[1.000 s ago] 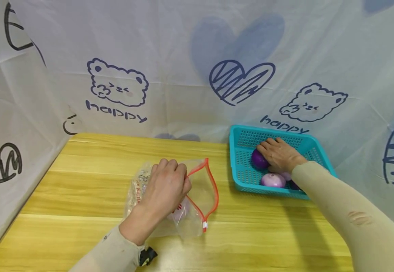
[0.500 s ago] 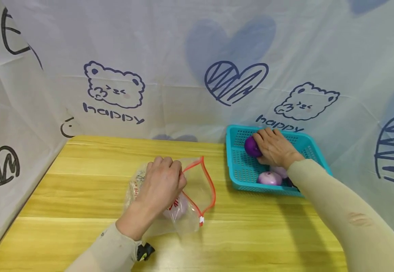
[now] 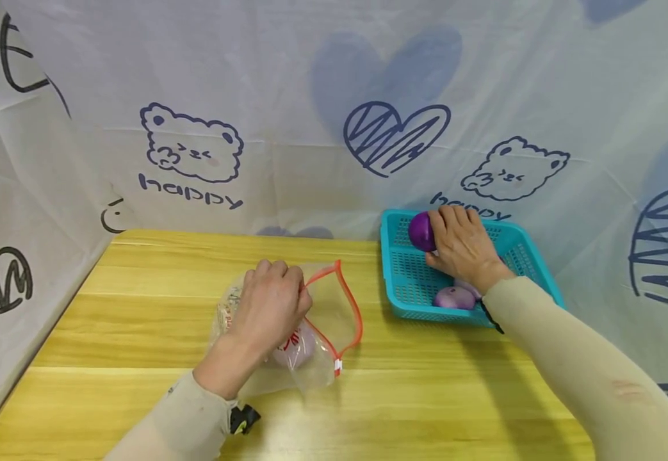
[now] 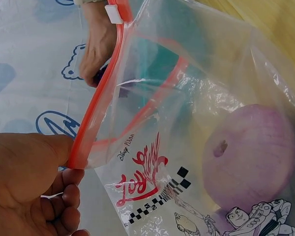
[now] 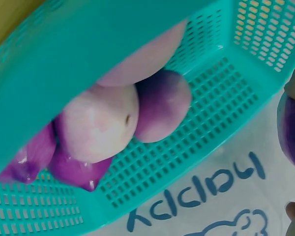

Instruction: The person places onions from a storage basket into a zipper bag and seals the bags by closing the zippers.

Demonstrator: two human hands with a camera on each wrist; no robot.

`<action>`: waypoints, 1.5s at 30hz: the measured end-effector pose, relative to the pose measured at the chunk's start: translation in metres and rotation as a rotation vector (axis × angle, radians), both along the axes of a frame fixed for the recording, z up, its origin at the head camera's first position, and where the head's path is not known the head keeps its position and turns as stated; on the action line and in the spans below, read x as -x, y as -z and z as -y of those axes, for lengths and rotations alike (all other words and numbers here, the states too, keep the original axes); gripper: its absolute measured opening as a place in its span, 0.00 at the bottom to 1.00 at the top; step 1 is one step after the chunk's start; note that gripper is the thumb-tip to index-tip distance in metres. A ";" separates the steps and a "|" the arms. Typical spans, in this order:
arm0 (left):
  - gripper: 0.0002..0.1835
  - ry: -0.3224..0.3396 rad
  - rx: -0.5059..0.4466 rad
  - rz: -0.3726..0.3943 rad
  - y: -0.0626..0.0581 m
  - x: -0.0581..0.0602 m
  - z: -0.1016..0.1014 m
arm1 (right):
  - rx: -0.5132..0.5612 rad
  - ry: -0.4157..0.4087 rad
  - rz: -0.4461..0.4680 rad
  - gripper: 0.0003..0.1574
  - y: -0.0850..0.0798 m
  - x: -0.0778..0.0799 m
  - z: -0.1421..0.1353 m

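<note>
My left hand point(image 3: 270, 304) pinches the red zip edge of a clear plastic zip bag point(image 4: 142, 196), whose mouth gapes toward the right. Inside the bag lies a pale purple onion point(image 4: 250, 155), and red lettering and cartoon print show on the plastic. Over at the teal basket point(image 3: 385, 262), my right hand point(image 3: 463, 246) grips a dark purple onion point(image 3: 422, 232) at the far left side, up near rim height. Several more onions point(image 5: 101, 123), pale and deep purple, sit in the basket; in the head view my hand and sleeve hide part of them.
The bag and basket stand on a yellow wood-grain table point(image 3: 138, 307), with a strip of tabletop between them. A white cloth point(image 3: 287, 77) printed with hearts and bears hangs close behind the basket.
My right hand has lifted the dark purple onion from the basket's floor, upward and toward the back left. My left hand keeps its hold on the bag, which has shifted slightly.
</note>
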State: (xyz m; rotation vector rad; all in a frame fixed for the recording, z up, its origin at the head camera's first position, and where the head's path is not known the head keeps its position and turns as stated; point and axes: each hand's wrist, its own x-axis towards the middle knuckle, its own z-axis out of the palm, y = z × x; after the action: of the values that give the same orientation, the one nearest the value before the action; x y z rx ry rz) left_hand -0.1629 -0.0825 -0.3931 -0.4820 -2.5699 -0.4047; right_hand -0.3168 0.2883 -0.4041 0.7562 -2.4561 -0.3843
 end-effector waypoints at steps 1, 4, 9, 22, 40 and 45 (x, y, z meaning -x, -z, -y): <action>0.08 0.000 -0.001 -0.002 0.000 0.000 0.000 | 0.011 0.002 -0.009 0.53 -0.001 -0.002 0.002; 0.08 -0.005 0.004 -0.009 -0.001 0.001 0.000 | 0.035 0.004 -0.034 0.52 -0.006 -0.010 0.008; 0.08 -0.002 0.015 -0.040 -0.004 0.003 0.001 | 0.047 -0.007 -0.074 0.51 -0.013 -0.024 0.020; 0.09 0.007 0.067 -0.117 -0.011 0.008 0.002 | 0.138 -0.121 -0.127 0.47 -0.019 -0.073 0.072; 0.11 -0.022 0.034 -0.091 -0.030 0.004 0.001 | 0.082 -0.262 -0.013 0.46 -0.015 -0.127 0.147; 0.09 -0.023 0.018 -0.050 -0.034 0.001 -0.002 | -0.011 -0.268 -0.004 0.44 -0.005 -0.126 0.162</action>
State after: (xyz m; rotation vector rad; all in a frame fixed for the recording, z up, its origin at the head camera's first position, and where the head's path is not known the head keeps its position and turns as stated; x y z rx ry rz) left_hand -0.1634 -0.0802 -0.3594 -0.4621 -2.5302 -0.3576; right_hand -0.1906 0.1261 -0.3993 1.0716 -2.3093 -0.2963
